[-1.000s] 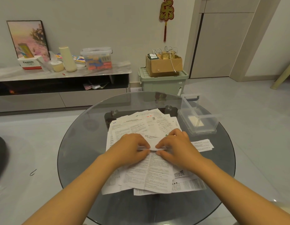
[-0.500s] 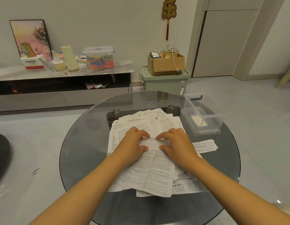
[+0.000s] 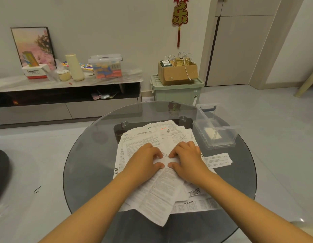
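Head: left hand (image 3: 144,160), right hand (image 3: 187,158), leaflet (image 3: 167,160)

Pale wall (image 3: 117,23); glossy grey floor (image 3: 274,120). Low cabinet (image 3: 64,109) along wall, framed picture (image 3: 32,44) standing on it. Red ornament (image 3: 180,16) hangs beside door (image 3: 239,50). Green bin (image 3: 176,92) carries cardboard box (image 3: 176,74). Light even, indoor.

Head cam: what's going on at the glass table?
A person is working through a pile of printed sheets spread on the round glass table. The left hand and right hand meet at the middle of the pile, each pinching one small paper slip between thumb and fingers, as if folding or creasing it. A clear plastic box stands lidless beside the pile on the person's right.
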The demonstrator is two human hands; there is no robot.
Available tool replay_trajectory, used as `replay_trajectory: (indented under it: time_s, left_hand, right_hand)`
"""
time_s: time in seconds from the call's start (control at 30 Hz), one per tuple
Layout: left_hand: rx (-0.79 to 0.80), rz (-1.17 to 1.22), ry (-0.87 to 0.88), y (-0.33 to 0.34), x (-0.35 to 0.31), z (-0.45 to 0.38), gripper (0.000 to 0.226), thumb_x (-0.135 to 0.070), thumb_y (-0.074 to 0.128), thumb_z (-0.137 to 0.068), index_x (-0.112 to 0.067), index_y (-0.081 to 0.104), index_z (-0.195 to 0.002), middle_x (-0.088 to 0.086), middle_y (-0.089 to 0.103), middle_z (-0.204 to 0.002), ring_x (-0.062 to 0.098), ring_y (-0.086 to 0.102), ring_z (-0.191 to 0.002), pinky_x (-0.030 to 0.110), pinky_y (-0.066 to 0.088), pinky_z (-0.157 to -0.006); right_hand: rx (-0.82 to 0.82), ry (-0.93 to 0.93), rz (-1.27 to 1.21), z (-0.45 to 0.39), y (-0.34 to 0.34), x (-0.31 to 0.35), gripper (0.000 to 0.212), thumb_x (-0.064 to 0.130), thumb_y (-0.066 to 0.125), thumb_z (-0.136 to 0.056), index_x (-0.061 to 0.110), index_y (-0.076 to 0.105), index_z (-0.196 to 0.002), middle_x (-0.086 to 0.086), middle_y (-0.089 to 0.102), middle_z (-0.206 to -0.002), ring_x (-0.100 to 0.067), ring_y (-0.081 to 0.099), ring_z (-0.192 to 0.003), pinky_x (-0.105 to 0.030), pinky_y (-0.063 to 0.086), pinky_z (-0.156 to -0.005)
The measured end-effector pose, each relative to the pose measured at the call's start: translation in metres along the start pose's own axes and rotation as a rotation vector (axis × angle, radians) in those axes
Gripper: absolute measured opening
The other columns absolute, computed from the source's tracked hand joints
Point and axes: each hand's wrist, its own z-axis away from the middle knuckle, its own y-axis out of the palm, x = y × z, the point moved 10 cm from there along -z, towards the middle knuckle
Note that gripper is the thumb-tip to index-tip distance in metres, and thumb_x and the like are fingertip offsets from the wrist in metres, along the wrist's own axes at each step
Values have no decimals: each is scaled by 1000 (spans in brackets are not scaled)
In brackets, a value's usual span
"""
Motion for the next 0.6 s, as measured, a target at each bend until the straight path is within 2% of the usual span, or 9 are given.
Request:
replay_trajectory:
  time_s: [0.13,0.23,0.3,0.37,0.47,0.6]
  left_hand:
    - [-47,62,-11,-5,-2,1,27,-31,73,-80,-25,62,-104,-11,49,-101,7,49,-95,19,40,-85]
    - [-132,145,-17,-15,-6,2,23,-31,74,-78,-27,62,-97,-13,51,-100,3,50,-91,17,41,-83]
    - [-194,206,-9,-23,-11,3,21,-33,75,-77,-31,61,-92,-14,53,-98,2,51,-91,20,43,-83]
    - [-228,284,-11,-28,-17,4,23,-37,75,-75,-32,62,-93,-16,55,-97,1,53,-92,21,45,-82]
    - [-183,466,-30,-24,-25,4,19,-34,75,-77,-31,69,-95,-20,64,-95,-3,60,-92,18,49,-83]
    - [-130,576,-9,-17,-38,3,11,-24,73,-81,-33,72,-89,-18,71,-85,-5,65,-82,14,51,-78]
  right_hand:
    - [-9,79,-111,0,-4,-7,10,33,64,-85,28,58,-91,11,48,-109,-13,32,-113,-22,19,-89]
    - [-34,131,-235,3,-11,-12,10,33,66,-84,29,57,-82,13,46,-104,-11,31,-113,-21,18,-89]
    - [-60,156,-323,6,-19,-16,14,34,67,-83,31,56,-75,13,48,-102,-10,33,-112,-25,25,-96]
    - [-102,172,-435,11,-28,-19,15,33,68,-82,33,57,-72,14,50,-98,-9,37,-108,-24,31,-92]
    - [-170,169,-539,16,-42,-24,9,30,70,-81,28,62,-77,15,52,-96,-8,40,-103,-13,30,-78]
    - [-205,141,-559,21,-54,-31,10,28,70,-81,30,62,-76,16,53,-101,-8,39,-110,-25,32,-90]
